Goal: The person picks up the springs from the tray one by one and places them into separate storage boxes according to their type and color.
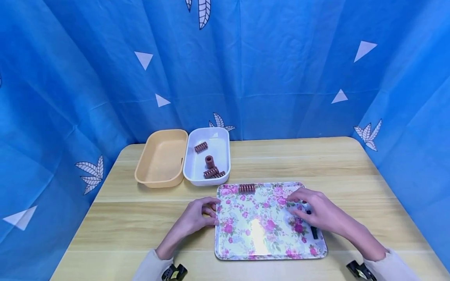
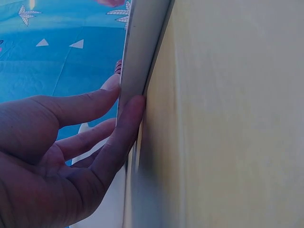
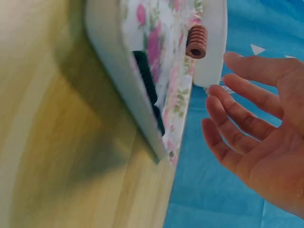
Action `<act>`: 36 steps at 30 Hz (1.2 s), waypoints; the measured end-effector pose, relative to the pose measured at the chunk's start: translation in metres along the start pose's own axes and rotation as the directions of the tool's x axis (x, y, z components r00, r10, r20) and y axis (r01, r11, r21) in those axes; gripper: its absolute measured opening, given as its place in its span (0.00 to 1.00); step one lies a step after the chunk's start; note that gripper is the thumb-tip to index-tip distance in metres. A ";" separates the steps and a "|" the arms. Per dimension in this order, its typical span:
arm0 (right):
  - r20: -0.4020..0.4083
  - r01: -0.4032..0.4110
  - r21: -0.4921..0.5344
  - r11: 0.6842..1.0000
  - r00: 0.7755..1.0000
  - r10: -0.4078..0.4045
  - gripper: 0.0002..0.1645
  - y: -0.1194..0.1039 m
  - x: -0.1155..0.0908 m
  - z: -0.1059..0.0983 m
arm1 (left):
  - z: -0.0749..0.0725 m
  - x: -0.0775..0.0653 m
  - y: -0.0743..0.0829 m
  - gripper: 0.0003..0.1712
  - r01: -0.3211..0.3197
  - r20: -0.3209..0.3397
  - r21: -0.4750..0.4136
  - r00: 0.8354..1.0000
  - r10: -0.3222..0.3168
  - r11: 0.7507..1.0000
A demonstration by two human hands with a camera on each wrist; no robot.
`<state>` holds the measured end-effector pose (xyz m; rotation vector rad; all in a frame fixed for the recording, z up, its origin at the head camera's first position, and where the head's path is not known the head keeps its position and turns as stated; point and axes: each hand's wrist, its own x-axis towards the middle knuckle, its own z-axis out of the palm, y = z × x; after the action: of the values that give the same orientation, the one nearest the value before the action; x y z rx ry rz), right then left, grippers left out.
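Note:
A floral tray (image 1: 246, 230) lies on the wooden table. At its left edge, my left hand (image 1: 199, 215) pinches the rim, its thumb and fingers against the side wall in the left wrist view. Over the tray's right part hovers my right hand (image 1: 318, 208), fingers loosely bent and holding nothing. One brown coil spring (image 1: 247, 188) lies along the tray's far edge, also seen in the right wrist view. Dark ribbed pieces, apparently black springs (image 3: 146, 76), line the tray's right side, partly hidden by the right hand in the head view.
Behind the tray stands a white container (image 1: 187, 164) with several brown springs (image 1: 211, 172) inside. Left of it is a tan container (image 1: 159, 166) with a thin dark bit at its right wall. A blue curtain (image 1: 281, 78) surrounds the table (image 1: 351, 175) at the back and sides.

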<state>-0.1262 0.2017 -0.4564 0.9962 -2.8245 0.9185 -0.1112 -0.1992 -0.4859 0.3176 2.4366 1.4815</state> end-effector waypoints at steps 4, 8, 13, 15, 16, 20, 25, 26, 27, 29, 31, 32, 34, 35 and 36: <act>0.026 -0.021 -0.039 0.999 0.999 0.022 0.17 0.006 -0.005 0.000 | -0.001 -0.001 0.000 0.33 -0.002 -0.003 -0.004 1.000 0.002 1.000; 0.053 -0.015 -0.092 0.996 0.998 0.020 0.16 0.011 -0.009 0.001 | -0.001 -0.001 -0.001 0.33 0.004 0.000 0.005 1.000 -0.004 1.000; 0.062 -0.017 -0.140 0.990 0.998 0.026 0.15 0.016 -0.015 -0.001 | -0.001 0.001 -0.002 0.33 -0.001 0.003 0.028 1.000 0.001 1.000; 0.069 -0.035 -0.156 0.987 0.997 0.046 0.16 0.017 -0.018 -0.004 | -0.001 0.002 -0.002 0.34 -0.009 0.002 0.040 1.000 0.008 0.999; 0.072 -0.044 -0.163 0.986 0.996 0.056 0.17 0.018 -0.019 -0.005 | 0.000 0.002 -0.002 0.34 -0.009 0.003 0.041 1.000 0.009 0.999; 0.084 -0.064 -0.177 0.982 0.993 0.080 0.19 0.019 -0.025 -0.010 | -0.001 0.003 -0.001 0.34 -0.009 0.001 0.042 1.000 0.008 0.999; 0.072 -0.042 -0.218 0.975 0.996 0.058 0.19 0.021 -0.029 -0.012 | -0.001 0.003 -0.001 0.34 -0.006 -0.001 0.041 1.000 0.006 0.999; 0.070 -0.037 -0.227 0.973 0.996 0.055 0.19 0.021 -0.030 -0.012 | -0.001 0.002 -0.001 0.34 -0.007 -0.002 0.038 1.000 0.007 0.999; 0.072 -0.036 -0.232 0.972 0.996 0.054 0.19 0.021 -0.030 -0.012 | 0.000 0.002 0.000 0.34 -0.007 -0.002 0.035 1.000 0.007 0.999; 0.078 -0.036 -0.237 0.971 0.995 0.056 0.19 0.022 -0.031 -0.011 | 0.000 0.001 0.000 0.34 -0.006 0.001 0.024 1.000 0.006 1.000; 0.084 -0.033 -0.243 0.969 0.995 0.055 0.18 0.022 -0.031 -0.010 | 0.000 0.000 0.000 0.34 -0.004 0.000 0.014 1.000 0.004 1.000; 0.085 -0.031 -0.247 0.969 0.995 0.053 0.18 0.022 -0.031 -0.009 | 0.000 0.000 0.000 0.34 -0.002 -0.003 0.010 1.000 0.002 1.000; 0.086 -0.024 -0.259 0.966 0.995 0.047 0.18 0.022 -0.031 -0.008 | 0.000 0.000 -0.001 0.34 -0.002 -0.002 0.011 1.000 0.002 1.000; 0.085 -0.020 -0.265 0.964 0.995 0.044 0.18 0.022 -0.031 -0.007 | 0.000 0.000 0.000 0.34 -0.001 -0.003 0.014 1.000 0.001 1.000; 0.085 -0.017 -0.271 0.963 0.996 0.041 0.18 0.022 -0.031 -0.007 | 0.000 0.000 0.000 0.34 -0.004 -0.002 0.019 1.000 0.004 1.000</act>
<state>-0.1153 0.2372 -0.4687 0.9851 -2.9382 0.4806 -0.1109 -0.1992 -0.4862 0.3257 2.4547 1.4616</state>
